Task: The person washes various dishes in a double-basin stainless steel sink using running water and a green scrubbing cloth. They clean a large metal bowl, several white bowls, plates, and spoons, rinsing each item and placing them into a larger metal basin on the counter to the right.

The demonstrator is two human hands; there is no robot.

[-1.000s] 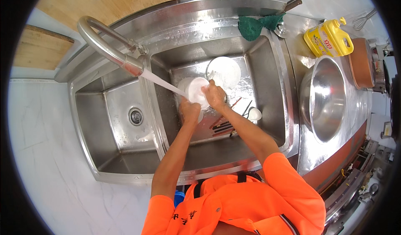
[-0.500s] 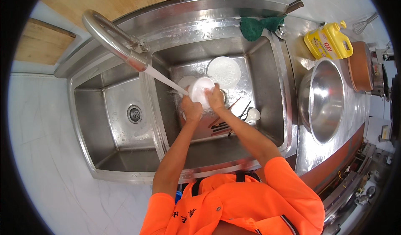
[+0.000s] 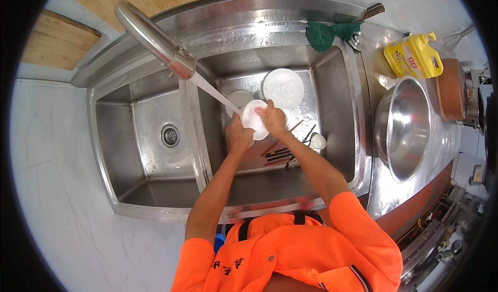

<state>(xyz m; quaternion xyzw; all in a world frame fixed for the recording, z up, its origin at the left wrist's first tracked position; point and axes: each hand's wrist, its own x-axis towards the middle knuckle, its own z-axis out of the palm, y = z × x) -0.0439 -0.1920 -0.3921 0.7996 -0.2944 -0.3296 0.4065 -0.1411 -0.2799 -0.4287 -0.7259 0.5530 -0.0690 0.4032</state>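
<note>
Both my hands hold a small white bowl over the right sink basin. My left hand grips its near left side. My right hand has fingers at the bowl's right rim and inside it. Beside the bowl falls the water stream from the faucet. A pale round dish lies behind the bowl, partly covered by the stream. Farther back on the basin floor sits a larger white dish with water in it. Several chopsticks and a white spoon lie by my right forearm.
An unused-looking left basin has a drain. Green cloth hangs on the back rim, near a wooden handle. On the right counter stand a yellow jug, a large steel bowl and a brown container.
My hands have tilted the bowl and shifted it slightly off the stream, so the dish behind shows more. The whole view has slid a little to the right.
</note>
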